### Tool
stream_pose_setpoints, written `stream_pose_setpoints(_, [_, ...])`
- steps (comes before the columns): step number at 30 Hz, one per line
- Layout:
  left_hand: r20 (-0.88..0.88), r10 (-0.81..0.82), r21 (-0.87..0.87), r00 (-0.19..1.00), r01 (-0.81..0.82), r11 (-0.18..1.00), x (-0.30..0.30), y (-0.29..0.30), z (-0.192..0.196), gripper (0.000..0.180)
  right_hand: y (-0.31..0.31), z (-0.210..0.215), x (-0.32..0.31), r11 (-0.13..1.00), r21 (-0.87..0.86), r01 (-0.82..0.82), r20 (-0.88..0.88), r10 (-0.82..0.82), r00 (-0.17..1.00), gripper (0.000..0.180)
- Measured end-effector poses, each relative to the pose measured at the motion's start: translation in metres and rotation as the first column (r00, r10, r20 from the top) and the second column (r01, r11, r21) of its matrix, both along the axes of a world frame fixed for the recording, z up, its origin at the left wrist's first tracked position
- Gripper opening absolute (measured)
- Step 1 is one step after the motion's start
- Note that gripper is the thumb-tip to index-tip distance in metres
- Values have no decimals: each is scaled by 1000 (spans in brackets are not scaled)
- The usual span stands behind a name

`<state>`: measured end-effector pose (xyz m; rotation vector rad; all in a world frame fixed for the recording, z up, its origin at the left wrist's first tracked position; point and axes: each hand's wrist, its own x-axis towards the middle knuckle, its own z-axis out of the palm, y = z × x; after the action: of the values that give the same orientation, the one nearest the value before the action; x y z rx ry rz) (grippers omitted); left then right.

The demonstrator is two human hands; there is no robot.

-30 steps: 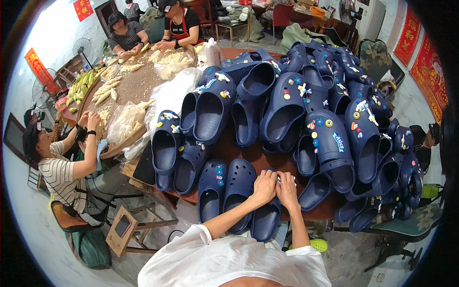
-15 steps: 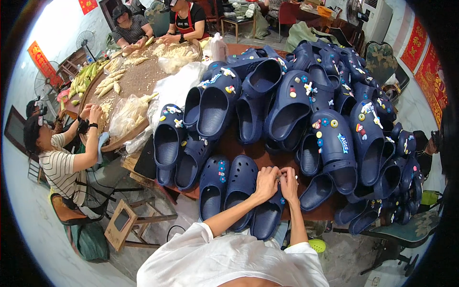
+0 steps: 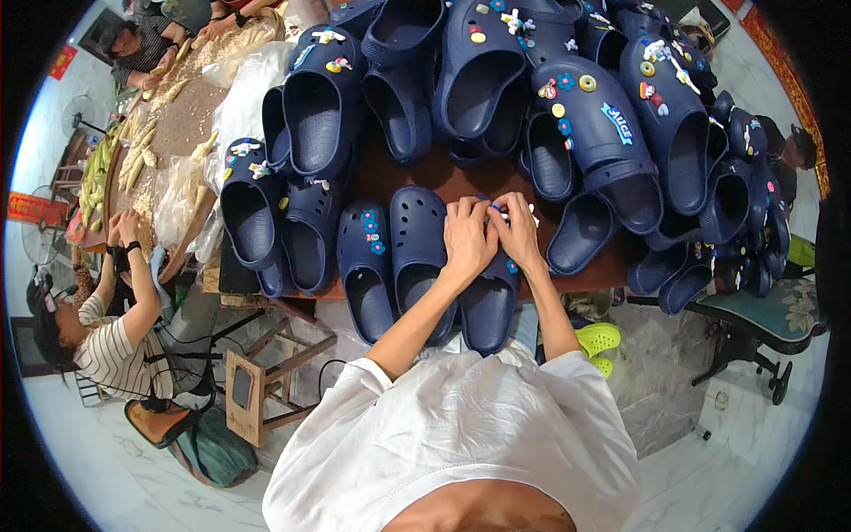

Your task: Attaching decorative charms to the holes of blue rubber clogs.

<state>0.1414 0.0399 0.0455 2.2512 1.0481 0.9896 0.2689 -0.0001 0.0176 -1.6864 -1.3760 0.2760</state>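
A navy clog (image 3: 489,310) lies at the table's front edge, its heel end toward me and its toe mostly under my hands. My left hand (image 3: 469,235) is closed over the left side of its toe. From the right, my right hand (image 3: 517,232) bends its fingers onto the toe top, fingertips together beside the left hand's. Small white and coloured pieces peek out there; what the right fingers hold is hidden. Left of it lie a plain navy clog with open holes (image 3: 418,213) and a navy clog with blue and pink flower charms (image 3: 362,257).
Many charm-decorated navy clogs (image 3: 592,115) are piled across the brown table (image 3: 399,168). At left, people handle corn around a round woven tray (image 3: 168,80). A wooden stool (image 3: 244,399), yellow-green clogs (image 3: 599,340) and a padded chair (image 3: 762,310) stand near the floor.
My view has tilted downward, so the table sits higher in the picture. Both hands stay at the same clog's toe, the right one now bent further over it.
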Motion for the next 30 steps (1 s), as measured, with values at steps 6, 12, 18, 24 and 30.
stream_pose_setpoints(6, [-28, 15, 8, 999, -15, 1000, -2, -5, 2, 30, -2, -5, -6, 999, 40, -19, -78, 22, 997, 17])
stream_pose_setpoints(12, [8, -29, -9, 1000, 29, 1000, 0, 0, -12, 27, 0, -3, -7, 989, 118, -91, 27, 88, 996, 19])
stream_pose_setpoints(18, [75, -81, -92, 994, 87, 992, 0, -1, -5, 37, -4, -1, -7, 986, 85, 144, -16, -144, 990, 16])
stream_pose_setpoints(24, [73, -117, -72, 990, 122, 990, -7, 2, -4, 41, -9, -1, 1, 937, 51, 347, 18, -348, 937, 16])
stream_pose_setpoints(30, [-39, -38, -13, 999, 37, 999, -19, -7, 3, 38, -21, 20, -9, 944, -15, 330, 168, -323, 932, 25])
